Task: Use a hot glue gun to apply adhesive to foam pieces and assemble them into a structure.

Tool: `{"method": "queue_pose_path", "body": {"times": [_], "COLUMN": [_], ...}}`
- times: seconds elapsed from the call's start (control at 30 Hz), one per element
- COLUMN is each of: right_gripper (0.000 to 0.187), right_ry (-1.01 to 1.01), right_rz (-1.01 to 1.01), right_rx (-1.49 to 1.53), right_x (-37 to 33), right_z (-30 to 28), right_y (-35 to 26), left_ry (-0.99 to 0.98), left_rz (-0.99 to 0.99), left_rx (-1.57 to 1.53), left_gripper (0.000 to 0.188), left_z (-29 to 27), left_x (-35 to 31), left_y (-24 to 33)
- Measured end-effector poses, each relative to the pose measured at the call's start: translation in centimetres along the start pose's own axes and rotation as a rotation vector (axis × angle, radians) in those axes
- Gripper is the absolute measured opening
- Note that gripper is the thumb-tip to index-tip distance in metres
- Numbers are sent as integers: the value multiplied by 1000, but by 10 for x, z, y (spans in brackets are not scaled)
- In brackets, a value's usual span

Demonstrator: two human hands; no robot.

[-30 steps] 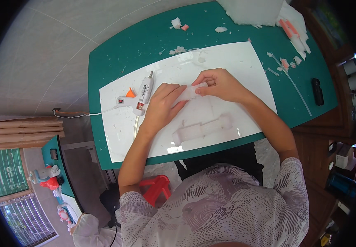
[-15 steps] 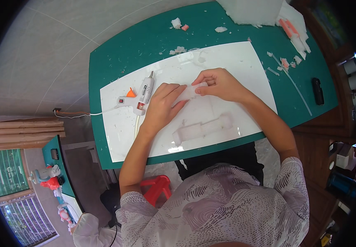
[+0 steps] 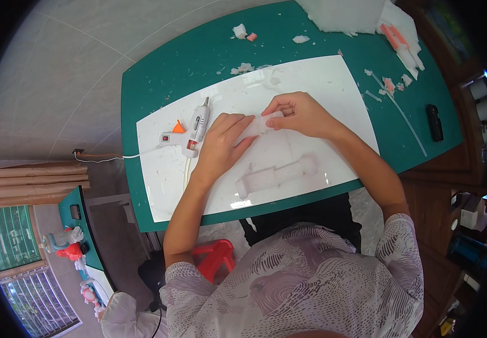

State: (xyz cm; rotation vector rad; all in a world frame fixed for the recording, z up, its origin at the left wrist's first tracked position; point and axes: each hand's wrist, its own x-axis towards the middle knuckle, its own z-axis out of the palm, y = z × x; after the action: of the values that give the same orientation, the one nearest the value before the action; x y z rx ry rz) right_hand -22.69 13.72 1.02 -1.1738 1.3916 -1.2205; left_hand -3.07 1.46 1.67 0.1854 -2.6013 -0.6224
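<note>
L hand [image 3: 222,142] & R hand [image 3: 298,115] hold wht pc [image 3: 260,126] abv board [image 3: 328,149].

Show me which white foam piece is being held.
The small white piece, gripped by the left hand and right hand over the white board. The much larger white block sits untouched on the green table.

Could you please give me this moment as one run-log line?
left hand: holding white foam piece | right hand: pinching its right end | glue gun: on white board, left of both hands
</note>
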Motion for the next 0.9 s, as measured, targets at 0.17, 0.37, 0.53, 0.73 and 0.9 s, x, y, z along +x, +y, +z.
{"method": "queue_pose_path", "body": {"times": [0.17, 0.37, 0.53, 0.73, 0.9], "right_gripper": [18, 18, 18, 19, 19], "right_ry": [4, 5, 13, 8, 4], "right_rz": [5, -8, -15, 7, 4], "right_rx": [-8, 1, 3, -22, -22], "right_x": [0, 0, 0, -1, -1], "right_z": [0, -1, -1, -2, -2], "right_y": [0, 2, 2, -1, -2], "left_ry": [2, 7, 21, 12, 4], "left_rz": [-5, 9, -4, 0, -19], "left_rx": [0, 4, 0, -2, -13], "left_gripper": [40, 37, 37, 37, 38], "left_z": [1, 1, -1, -1, 0], "left_x": [0, 1, 2, 3, 1], "left_y": [0, 1, 3, 2, 0]}}
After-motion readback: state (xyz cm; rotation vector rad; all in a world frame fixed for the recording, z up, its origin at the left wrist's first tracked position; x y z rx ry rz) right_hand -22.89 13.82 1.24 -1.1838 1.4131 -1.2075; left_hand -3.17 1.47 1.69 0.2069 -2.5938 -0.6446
